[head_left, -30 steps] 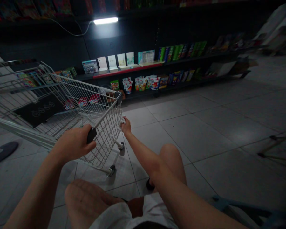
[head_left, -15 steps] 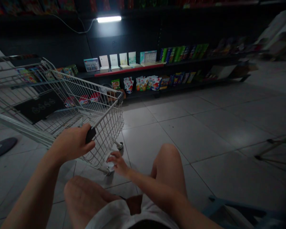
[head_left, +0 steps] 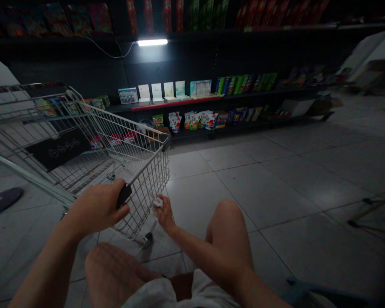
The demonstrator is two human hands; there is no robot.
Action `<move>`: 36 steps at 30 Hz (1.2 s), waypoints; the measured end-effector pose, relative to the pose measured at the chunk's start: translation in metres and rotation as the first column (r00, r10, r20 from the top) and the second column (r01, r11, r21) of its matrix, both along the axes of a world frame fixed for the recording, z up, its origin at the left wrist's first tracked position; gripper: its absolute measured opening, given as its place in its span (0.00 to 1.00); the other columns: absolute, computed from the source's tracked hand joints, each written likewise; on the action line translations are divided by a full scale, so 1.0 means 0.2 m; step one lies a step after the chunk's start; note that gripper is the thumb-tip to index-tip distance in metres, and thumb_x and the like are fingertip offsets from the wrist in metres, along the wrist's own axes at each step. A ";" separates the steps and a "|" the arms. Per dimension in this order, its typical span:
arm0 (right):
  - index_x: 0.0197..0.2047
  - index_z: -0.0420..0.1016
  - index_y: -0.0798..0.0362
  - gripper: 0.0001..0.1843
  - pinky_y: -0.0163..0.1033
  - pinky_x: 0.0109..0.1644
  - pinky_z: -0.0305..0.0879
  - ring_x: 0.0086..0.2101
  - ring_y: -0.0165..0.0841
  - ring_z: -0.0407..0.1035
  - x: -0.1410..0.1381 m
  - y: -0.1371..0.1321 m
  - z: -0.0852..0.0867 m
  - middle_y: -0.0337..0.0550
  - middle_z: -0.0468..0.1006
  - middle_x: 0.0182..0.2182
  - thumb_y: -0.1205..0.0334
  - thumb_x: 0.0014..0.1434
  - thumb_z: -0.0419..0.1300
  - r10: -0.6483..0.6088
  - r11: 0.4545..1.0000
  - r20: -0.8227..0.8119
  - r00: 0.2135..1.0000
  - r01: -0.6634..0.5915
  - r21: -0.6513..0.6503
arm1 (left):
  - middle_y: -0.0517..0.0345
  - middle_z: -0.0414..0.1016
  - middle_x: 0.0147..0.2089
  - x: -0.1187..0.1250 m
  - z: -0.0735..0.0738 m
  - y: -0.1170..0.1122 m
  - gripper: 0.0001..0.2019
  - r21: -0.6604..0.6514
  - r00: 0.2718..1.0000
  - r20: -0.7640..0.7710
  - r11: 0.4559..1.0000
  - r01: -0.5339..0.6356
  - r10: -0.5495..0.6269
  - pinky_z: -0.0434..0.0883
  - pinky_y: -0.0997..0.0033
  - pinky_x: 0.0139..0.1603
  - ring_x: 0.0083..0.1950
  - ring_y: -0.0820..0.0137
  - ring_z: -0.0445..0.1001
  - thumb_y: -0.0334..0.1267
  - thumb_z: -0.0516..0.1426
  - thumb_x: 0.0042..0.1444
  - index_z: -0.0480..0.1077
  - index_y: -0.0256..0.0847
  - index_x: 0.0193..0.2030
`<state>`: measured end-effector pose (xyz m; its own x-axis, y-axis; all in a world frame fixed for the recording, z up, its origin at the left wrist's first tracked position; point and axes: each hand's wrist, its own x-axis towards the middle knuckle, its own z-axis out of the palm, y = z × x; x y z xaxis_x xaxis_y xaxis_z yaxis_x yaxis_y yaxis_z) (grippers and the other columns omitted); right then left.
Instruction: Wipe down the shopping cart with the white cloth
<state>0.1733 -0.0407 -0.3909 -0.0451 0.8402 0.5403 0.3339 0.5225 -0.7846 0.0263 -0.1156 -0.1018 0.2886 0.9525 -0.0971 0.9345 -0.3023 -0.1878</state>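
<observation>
A wire shopping cart (head_left: 122,115) stands to my left, its basket bare apart from a dark sign panel (head_left: 59,147) on one side. My left hand (head_left: 98,207) is wrapped round the cart's near top corner, at a black corner cap (head_left: 124,195). Low beside the front of the basket, my right hand (head_left: 165,216) grips a crumpled white cloth or tissue (head_left: 158,202), close to the wire mesh. Whether the cloth touches the wires I cannot tell. Below it shows a caster wheel (head_left: 146,240).
Dark shelves (head_left: 176,105) with snack bags (head_left: 208,119), canisters (head_left: 244,83) and boxed sets run along the back. A lit tube lamp (head_left: 152,42) hangs there. A blue-grey stool (head_left: 321,293) is at lower right, thin metal legs (head_left: 372,211) at far right, and tiled floor (head_left: 276,179) between.
My right hand has moved up and slightly right with the white cloth, along the basket's front. My left hand keeps its hold on the corner. The camera view has tilted up a little.
</observation>
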 end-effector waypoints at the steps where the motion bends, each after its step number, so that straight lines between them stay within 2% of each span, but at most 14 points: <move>1: 0.44 0.76 0.49 0.11 0.41 0.44 0.75 0.41 0.35 0.74 0.01 -0.03 -0.01 0.43 0.78 0.40 0.66 0.58 0.58 0.015 1.000 -0.043 0.999 -0.016 -0.020 | 0.50 0.76 0.33 0.00 0.00 0.00 0.10 0.002 1.000 -0.001 1.000 0.003 -0.003 0.62 0.64 0.32 0.33 0.59 0.75 0.45 0.49 0.56 0.61 0.42 0.40; 3: 0.41 0.77 0.48 0.15 0.40 0.42 0.74 0.38 0.35 0.75 0.08 -0.02 0.06 0.41 0.78 0.36 0.71 0.51 0.56 0.100 0.994 -0.128 0.987 -0.105 -0.031 | 0.50 0.77 0.33 0.00 0.00 0.00 0.10 0.007 1.000 -0.005 1.000 0.005 -0.005 0.62 0.63 0.32 0.33 0.59 0.75 0.45 0.49 0.56 0.61 0.42 0.40; 4: 0.41 0.77 0.48 0.18 0.40 0.44 0.74 0.39 0.34 0.75 0.15 0.01 0.14 0.40 0.79 0.37 0.72 0.49 0.54 0.147 0.989 -0.163 0.976 -0.150 -0.010 | 0.49 0.77 0.33 0.00 -0.01 0.00 0.10 0.009 1.000 -0.005 1.000 0.005 -0.005 0.62 0.63 0.32 0.33 0.59 0.75 0.45 0.49 0.56 0.61 0.42 0.40; 5: 0.43 0.77 0.48 0.21 0.41 0.49 0.73 0.42 0.35 0.75 0.23 0.07 0.26 0.41 0.79 0.40 0.73 0.48 0.53 0.164 0.986 -0.173 0.971 -0.160 0.038 | 0.49 0.77 0.33 0.00 0.00 0.00 0.10 0.010 1.000 -0.006 1.000 0.004 -0.004 0.62 0.63 0.32 0.33 0.59 0.75 0.45 0.49 0.56 0.62 0.42 0.40; 8: 0.46 0.78 0.47 0.22 0.46 0.61 0.66 0.53 0.38 0.70 0.45 0.34 0.70 0.43 0.77 0.49 0.73 0.51 0.53 -0.023 0.971 -0.181 0.983 0.066 0.231 | 0.50 0.77 0.33 0.00 0.00 -0.01 0.10 0.008 1.000 -0.013 1.000 0.006 -0.006 0.62 0.63 0.33 0.33 0.59 0.76 0.45 0.49 0.56 0.62 0.42 0.40; 10: 0.47 0.78 0.47 0.19 0.48 0.62 0.65 0.54 0.38 0.69 0.51 0.55 0.95 0.42 0.76 0.51 0.73 0.56 0.55 -0.004 0.971 -0.063 0.998 0.019 0.239 | 0.50 0.78 0.33 0.01 0.00 -0.02 0.11 0.004 1.000 -0.023 1.000 0.002 -0.002 0.62 0.63 0.33 0.33 0.59 0.76 0.46 0.49 0.56 0.62 0.42 0.40; 13: 0.48 0.76 0.52 0.11 0.48 0.58 0.69 0.49 0.36 0.71 0.49 0.82 1.15 0.43 0.77 0.48 0.64 0.62 0.60 0.092 0.977 0.053 0.994 -0.100 0.190 | 0.49 0.78 0.35 0.02 0.01 -0.02 0.12 -0.004 1.000 -0.027 1.000 -0.001 0.001 0.62 0.63 0.33 0.35 0.59 0.76 0.46 0.49 0.56 0.63 0.41 0.41; 16: 0.55 0.71 0.56 0.19 0.48 0.53 0.73 0.49 0.36 0.72 0.42 0.98 1.18 0.47 0.74 0.52 0.53 0.66 0.57 0.114 0.979 0.060 0.992 -0.123 0.162 | 0.49 0.78 0.35 0.02 0.01 -0.01 0.11 -0.007 1.000 -0.013 1.000 0.014 -0.014 0.63 0.63 0.34 0.36 0.58 0.77 0.45 0.49 0.57 0.62 0.41 0.41; 18: 0.55 0.71 0.59 0.19 0.45 0.52 0.72 0.48 0.34 0.72 0.41 1.05 1.18 0.46 0.74 0.50 0.54 0.69 0.53 0.137 0.979 0.085 0.987 -0.148 0.140 | 0.49 0.78 0.35 0.02 0.02 -0.01 0.10 -0.010 1.000 0.004 1.000 0.019 -0.019 0.63 0.63 0.34 0.36 0.59 0.77 0.44 0.49 0.57 0.62 0.42 0.40; 21: 0.38 0.79 0.59 0.13 0.39 0.49 0.68 0.37 0.27 0.72 0.42 1.12 1.21 0.38 0.78 0.34 0.61 0.66 0.56 0.193 0.973 0.147 0.970 -0.208 0.099 | 0.52 0.76 0.33 0.01 0.01 -0.02 0.08 -0.018 0.999 0.030 1.000 0.024 -0.023 0.62 0.64 0.33 0.34 0.61 0.76 0.42 0.49 0.57 0.62 0.42 0.39; 24: 0.22 0.78 0.55 0.08 0.36 0.43 0.64 0.25 0.24 0.65 0.45 1.15 1.23 0.34 0.74 0.19 0.69 0.52 0.65 0.330 0.937 0.335 0.883 -0.350 0.000 | 0.54 0.74 0.30 -0.01 0.01 -0.03 0.06 -0.034 0.996 0.082 0.998 0.043 -0.041 0.60 0.66 0.31 0.31 0.64 0.73 0.42 0.49 0.57 0.61 0.43 0.37; 26: 0.21 0.78 0.53 0.07 0.37 0.41 0.62 0.23 0.24 0.63 0.47 1.14 1.22 0.33 0.74 0.17 0.72 0.46 0.67 0.394 0.906 0.455 0.799 -0.421 -0.047 | 0.55 0.73 0.29 -0.03 0.02 -0.05 0.06 -0.057 0.991 0.127 0.997 0.052 -0.045 0.59 0.66 0.30 0.30 0.66 0.72 0.42 0.50 0.58 0.60 0.43 0.37; 31: 0.24 0.79 0.52 0.06 0.41 0.47 0.57 0.27 0.26 0.69 0.51 1.00 1.23 0.33 0.77 0.20 0.72 0.49 0.65 0.333 0.901 0.562 0.757 -0.432 0.049 | 0.58 0.72 0.28 -0.10 0.03 -0.08 0.06 -0.101 0.978 0.202 0.992 0.070 -0.049 0.59 0.69 0.29 0.27 0.69 0.70 0.42 0.50 0.59 0.61 0.43 0.37; 36: 0.31 0.82 0.49 0.10 0.41 0.48 0.56 0.26 0.26 0.68 0.52 0.83 1.32 0.32 0.80 0.24 0.72 0.48 0.64 0.372 0.846 0.737 0.565 -0.533 -0.018 | 0.58 0.74 0.29 -0.20 0.02 -0.08 0.09 -0.078 0.970 0.232 0.992 0.098 -0.078 0.60 0.70 0.30 0.28 0.70 0.71 0.44 0.52 0.59 0.64 0.42 0.39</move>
